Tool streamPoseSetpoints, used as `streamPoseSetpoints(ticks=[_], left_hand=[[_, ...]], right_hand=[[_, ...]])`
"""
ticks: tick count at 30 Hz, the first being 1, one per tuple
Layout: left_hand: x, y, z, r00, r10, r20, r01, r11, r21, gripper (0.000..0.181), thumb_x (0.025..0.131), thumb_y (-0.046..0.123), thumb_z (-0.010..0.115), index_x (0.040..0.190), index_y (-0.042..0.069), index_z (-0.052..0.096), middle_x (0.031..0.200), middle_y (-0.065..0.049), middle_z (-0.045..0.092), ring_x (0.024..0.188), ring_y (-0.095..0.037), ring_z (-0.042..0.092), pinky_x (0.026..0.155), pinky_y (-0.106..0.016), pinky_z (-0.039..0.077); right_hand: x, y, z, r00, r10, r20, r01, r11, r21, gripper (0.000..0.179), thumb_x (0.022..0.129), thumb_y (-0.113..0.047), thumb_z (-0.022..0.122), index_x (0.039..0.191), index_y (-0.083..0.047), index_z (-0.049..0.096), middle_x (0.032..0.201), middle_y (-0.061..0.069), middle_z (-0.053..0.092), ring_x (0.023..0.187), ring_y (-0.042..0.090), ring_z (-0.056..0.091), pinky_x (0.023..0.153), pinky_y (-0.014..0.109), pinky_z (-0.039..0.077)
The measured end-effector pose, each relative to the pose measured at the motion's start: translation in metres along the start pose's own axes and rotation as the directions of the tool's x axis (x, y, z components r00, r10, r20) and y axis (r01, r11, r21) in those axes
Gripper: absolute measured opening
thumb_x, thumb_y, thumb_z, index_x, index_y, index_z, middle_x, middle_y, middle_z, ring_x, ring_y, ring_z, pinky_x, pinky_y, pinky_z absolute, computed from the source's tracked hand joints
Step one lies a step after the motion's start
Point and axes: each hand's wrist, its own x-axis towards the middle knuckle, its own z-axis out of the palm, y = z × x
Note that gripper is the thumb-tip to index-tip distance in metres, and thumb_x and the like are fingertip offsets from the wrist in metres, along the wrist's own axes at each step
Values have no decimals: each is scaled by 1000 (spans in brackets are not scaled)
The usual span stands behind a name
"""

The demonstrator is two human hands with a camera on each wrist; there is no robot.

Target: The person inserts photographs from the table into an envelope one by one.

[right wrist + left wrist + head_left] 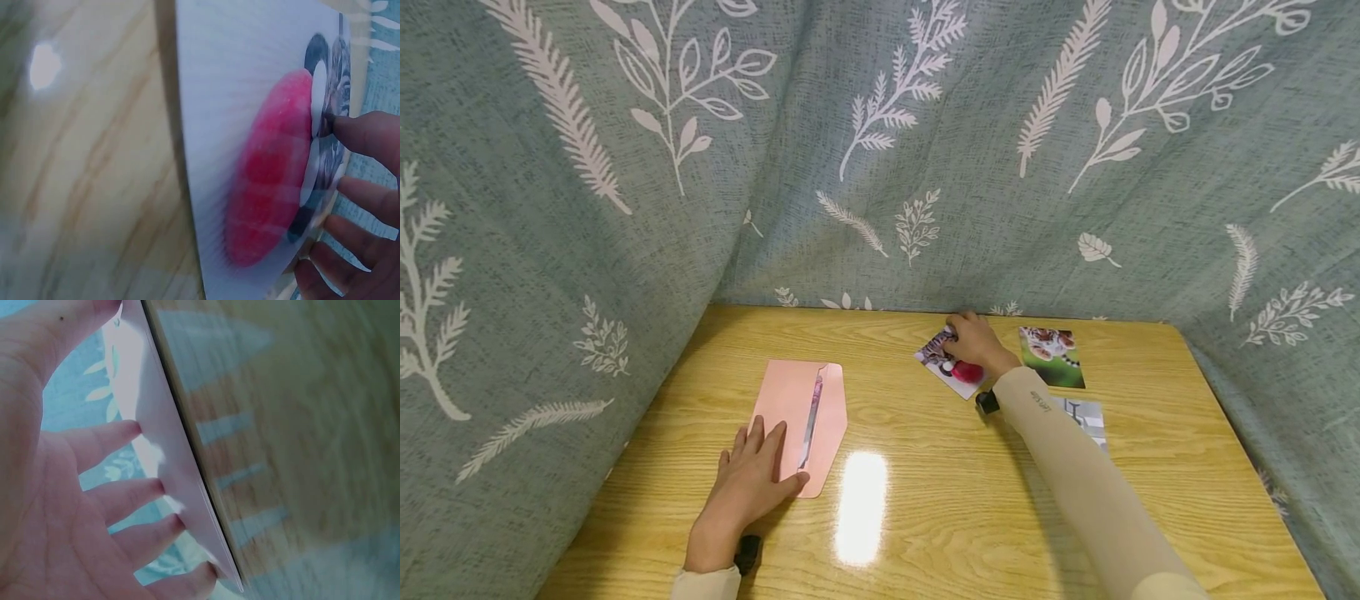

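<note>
A pink envelope lies on the left of the table, its flap side towards the right. A strip of a photo shows through the opening along its flap. My left hand rests on the envelope with fingers spread, thumb near the lower corner of the flap; in the left wrist view the fingertips touch its surface. Towards the back, my right hand pinches the far edge of a photo card showing a red shape and a striped grey patch. In the right wrist view the thumb lies on the card's printed face.
A photo of a tiger lies right of my right hand. Nearer me, a greyish photo is partly hidden under my right forearm. A patterned green curtain hangs along the back and sides of the wooden table.
</note>
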Motion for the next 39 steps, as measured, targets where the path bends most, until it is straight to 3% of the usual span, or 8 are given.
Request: streamPoseSetpoints(ticks=[12,18,25,31,35,39], left_hand=[[0,-1,2,1000,15,-6,-15,1000,5,91,88,52,72,156,6,34,160,-32,13,144,-56,8,106,-77,10],[0,-2,3,1000,16,-9,-16,1000,1,91,88,51,73,156,6,34,160,-32,13,144,-56,8,106,-77,10],[0,-1,3,1000,16,-14,-16,1000,7,91,87,51,74,156,6,35,160,-32,14,144,-56,9,106,-77,10],[0,0,1,1000,13,-9,-13,1000,9,91,88,51,73,156,6,34,160,-32,14,144,-56,8,106,-77,10],[0,0,0,1000,11,-8,-11,1000,8,90,88,51,73,156,5,34,160,-32,14,144,-56,8,106,-77,10],[0,0,-1,1000,9,-7,-9,1000,10,90,88,50,73,156,5,34,160,-33,14,144,-56,8,106,-77,11]], right_hand=[[0,0,-4,1000,27,14,-28,999,20,49,96,-26,66,135,1,55,139,25,46,131,45,37,108,56,34],[0,0,-6,999,31,-13,-29,996,85,49,93,-22,70,132,4,54,132,24,50,128,45,40,106,54,37],[-2,0,-6,998,45,-38,-37,981,193,55,94,-12,70,140,2,43,132,24,54,106,36,60,83,45,52],[-4,2,-11,1000,-4,-19,8,975,221,43,98,-1,59,141,-2,52,133,26,56,82,27,60,68,38,46],[-6,5,-15,999,29,-16,-23,951,309,36,99,0,56,135,-1,57,128,27,57,81,27,58,65,36,43],[-9,7,-14,998,54,-30,-37,908,416,31,99,-2,57,130,0,59,113,22,57,77,24,50,64,35,40]])
